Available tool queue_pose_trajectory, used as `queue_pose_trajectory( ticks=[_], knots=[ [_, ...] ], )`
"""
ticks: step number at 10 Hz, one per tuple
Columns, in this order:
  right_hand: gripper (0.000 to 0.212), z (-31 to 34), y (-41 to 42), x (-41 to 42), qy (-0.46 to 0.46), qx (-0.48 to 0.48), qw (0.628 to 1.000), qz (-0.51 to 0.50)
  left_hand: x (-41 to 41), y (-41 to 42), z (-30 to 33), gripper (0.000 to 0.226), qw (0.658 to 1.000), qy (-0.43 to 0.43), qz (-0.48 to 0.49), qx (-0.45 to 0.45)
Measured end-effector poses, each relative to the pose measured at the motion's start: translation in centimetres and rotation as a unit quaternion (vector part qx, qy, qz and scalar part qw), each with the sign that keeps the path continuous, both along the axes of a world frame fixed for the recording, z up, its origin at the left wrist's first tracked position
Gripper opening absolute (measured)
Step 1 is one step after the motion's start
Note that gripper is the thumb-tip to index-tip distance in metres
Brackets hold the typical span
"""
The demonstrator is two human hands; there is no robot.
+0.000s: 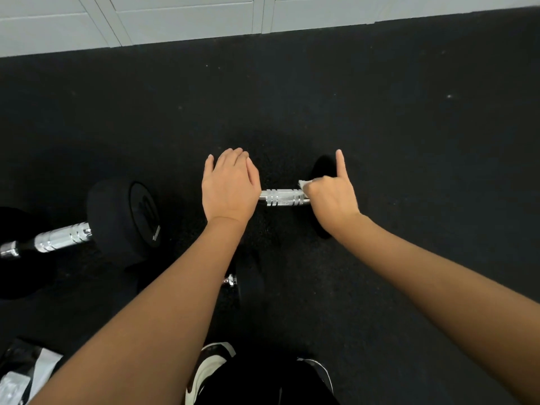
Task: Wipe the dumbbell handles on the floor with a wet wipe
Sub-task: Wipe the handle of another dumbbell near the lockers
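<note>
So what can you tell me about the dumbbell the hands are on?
The dumbbell lies on its side on the black floor. Its shiny metal handle has grooved rings and shows between the hands. The left hand rests over one dark round end, hiding it. The right hand holds a white wipe against the handle beside the other black end.

Both bare arms reach forward. Left hand [230, 185] lies palm down, fingers relaxed together. Right hand [331, 197] is curled, little finger pointing far, well right of the left.
</note>
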State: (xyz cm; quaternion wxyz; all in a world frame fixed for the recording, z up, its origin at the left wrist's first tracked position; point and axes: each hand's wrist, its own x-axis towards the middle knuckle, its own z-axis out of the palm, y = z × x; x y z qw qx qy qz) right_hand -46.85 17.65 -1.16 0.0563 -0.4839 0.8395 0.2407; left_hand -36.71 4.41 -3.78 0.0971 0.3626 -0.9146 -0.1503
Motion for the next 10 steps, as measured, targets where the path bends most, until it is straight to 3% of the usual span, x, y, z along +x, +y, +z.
queue_pose_trajectory(
  ticks=[1, 2, 5, 6, 7, 8, 9, 10],
  knots=[
    [0.03, 0.3, -0.7, 0.5, -0.004, -0.005, 1.0, -0.019, -0.1, -0.2, 0.0, 0.046, 1.0, 0.008, 0.001, 0.001],
    [0.035, 0.8, 0.8, 1.7, 0.011, 0.033, 0.999, 0.03, -0.1, 0.0, 0.0, 0.04, 1.0, 0.002, -0.001, 0.007],
    [0.028, 0.7, -1.6, 1.3, -0.025, 0.006, 0.998, -0.057, 0.2, 0.1, 0.1, 0.044, 1.0, 0.01, -0.003, -0.004],
    [0.034, 0.9, -0.1, 2.5, -0.022, 0.023, 0.999, -0.027, 0.3, 0.3, 0.0, 0.052, 1.0, 0.02, 0.0, -0.012],
    [0.026, 0.5, 1.3, 2.5, 0.002, 0.057, 0.998, -0.011, 0.3, 0.3, -0.2, 0.05, 0.999, 0.031, 0.002, -0.015],
    [0.03, -0.8, 2.7, 2.4, 0.039, 0.017, 0.999, 0.022, 0.3, 0.3, -0.2, 0.05, 0.999, 0.035, 0.003, -0.016],
    [0.023, 0.1, 2.5, 3.3, 0.034, 0.031, 0.999, 0.024, 0.2, 0.1, -0.1, 0.052, 1.0, 0.027, -0.001, -0.01],
    [0.029, -0.4, 2.5, 4.0, -0.028, 0.048, 0.998, 0.024, 0.2, 0.2, 0.0, 0.054, 1.0, 0.024, -0.001, -0.011]
  ],
)
